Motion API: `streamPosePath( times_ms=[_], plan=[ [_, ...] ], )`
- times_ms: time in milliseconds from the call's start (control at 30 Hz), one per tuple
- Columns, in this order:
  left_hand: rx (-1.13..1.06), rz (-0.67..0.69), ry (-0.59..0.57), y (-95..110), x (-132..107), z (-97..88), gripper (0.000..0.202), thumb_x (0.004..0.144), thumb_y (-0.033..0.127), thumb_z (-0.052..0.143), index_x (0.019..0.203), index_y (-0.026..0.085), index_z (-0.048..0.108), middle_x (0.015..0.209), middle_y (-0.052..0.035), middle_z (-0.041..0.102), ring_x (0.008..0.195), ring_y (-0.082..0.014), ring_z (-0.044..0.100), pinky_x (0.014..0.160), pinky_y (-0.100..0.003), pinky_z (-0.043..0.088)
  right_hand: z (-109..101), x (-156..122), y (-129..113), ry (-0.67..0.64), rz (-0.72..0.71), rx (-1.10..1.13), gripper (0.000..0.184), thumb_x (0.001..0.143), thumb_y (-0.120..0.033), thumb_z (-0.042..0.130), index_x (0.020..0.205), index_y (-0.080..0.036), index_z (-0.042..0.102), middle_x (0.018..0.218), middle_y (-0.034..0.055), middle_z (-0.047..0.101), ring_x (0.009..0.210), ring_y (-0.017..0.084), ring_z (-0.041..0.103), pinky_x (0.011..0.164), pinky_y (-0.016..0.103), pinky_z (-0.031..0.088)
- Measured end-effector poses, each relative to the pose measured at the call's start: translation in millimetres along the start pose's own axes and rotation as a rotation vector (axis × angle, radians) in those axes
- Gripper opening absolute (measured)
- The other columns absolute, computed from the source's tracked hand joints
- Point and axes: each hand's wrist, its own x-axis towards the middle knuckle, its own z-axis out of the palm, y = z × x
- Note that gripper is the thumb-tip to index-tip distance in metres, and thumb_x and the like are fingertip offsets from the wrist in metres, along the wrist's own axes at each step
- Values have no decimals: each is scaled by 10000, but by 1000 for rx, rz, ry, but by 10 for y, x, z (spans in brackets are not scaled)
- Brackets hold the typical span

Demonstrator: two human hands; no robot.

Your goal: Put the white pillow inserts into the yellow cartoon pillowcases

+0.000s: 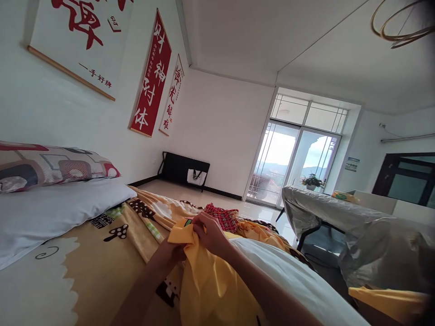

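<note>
A yellow cloth hangs bunched from my two hands above the bed and drapes down toward the bottom of the view; whether it is a pillowcase or a garment I cannot tell. My right hand pinches its upper edge, close to a small green patch. Slightly lower, my left hand grips the cloth from the left, its fingers partly hidden behind the fold. Beside my right forearm lies a plain white pillow or cushion. Beyond the hands is a red checked cloth on the bed.
Under my arms spreads a tan patterned blanket. A patterned pillow rests on a white pillow at left. To the right stands a plastic-covered table, with another yellow cloth lower down. A black folded frame leans against the far wall.
</note>
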Motion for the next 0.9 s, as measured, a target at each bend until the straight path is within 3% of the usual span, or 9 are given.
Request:
streamPosePath(
  times_ms=[100, 167, 233, 433, 600, 733, 833, 900],
  plan=[
    [142, 220, 79, 67, -54, -9, 384, 480, 116, 721, 859, 165, 687, 744, -3, 642, 673, -129, 539, 617, -221, 428, 11, -11, -50, -44, -41, 4, 90, 799, -148, 528, 798, -202, 600, 765, 1, 602, 681, 123, 515, 644, 226, 384],
    [193, 271, 97, 112, -90, -17, 233, 523, 135, 699, 755, 149, 678, 666, 6, 603, 632, -118, 505, 593, -217, 415, 17, -14, -92, -38, -55, -15, 98, 815, -158, 517, 810, -203, 604, 781, 7, 614, 675, 121, 524, 633, 223, 386],
    [199, 243, 97, 140, -97, -29, 135, 581, 212, 688, 692, 142, 655, 627, 6, 570, 578, -108, 469, 526, -212, 380, 26, -18, -135, -18, -57, -44, 109, 825, -163, 507, 813, -204, 607, 790, 14, 625, 671, 120, 534, 628, 222, 389],
    [340, 110, 109, 183, -59, -15, 337, 506, 406, 763, 556, 133, 572, 493, 35, 448, 441, -74, 369, 405, -189, 237, 109, -56, -193, -3, -102, -130, 132, 825, -157, 496, 782, -201, 613, 760, 21, 640, 655, 126, 542, 607, 223, 372],
    [324, 81, 30, 303, -175, 13, 307, 567, 337, 750, 513, 139, 522, 470, 61, 384, 426, -48, 307, 427, -177, 213, 155, -113, -283, 53, -88, -184, 110, 857, -202, 499, 776, -208, 574, 720, 9, 647, 640, 134, 547, 624, 242, 360],
    [151, 30, -23, 317, -140, -92, 219, 553, 280, 764, 618, 138, 611, 579, 3, 554, 534, -108, 485, 507, -207, 383, 136, -344, -495, 124, -45, -274, 156, 876, -263, 489, 732, -210, 514, 697, 24, 613, 638, 152, 537, 607, 262, 350],
    [52, 10, -58, 283, -57, -181, 214, 613, 283, 731, 761, 143, 667, 711, -45, 653, 677, -176, 601, 618, -260, 475, 213, -656, -593, 48, -117, -495, 208, 840, -376, 548, 714, -214, 515, 720, 58, 620, 667, 195, 553, 614, 304, 345],
    [-20, -22, -65, 264, -19, -210, 178, 661, 237, 688, 813, 144, 676, 751, -58, 677, 734, -196, 632, 660, -272, 497, 309, -859, -583, -20, -126, -635, 137, 784, -311, 602, 727, -215, 522, 690, 55, 625, 627, 198, 557, 610, 319, 341]
  ],
)
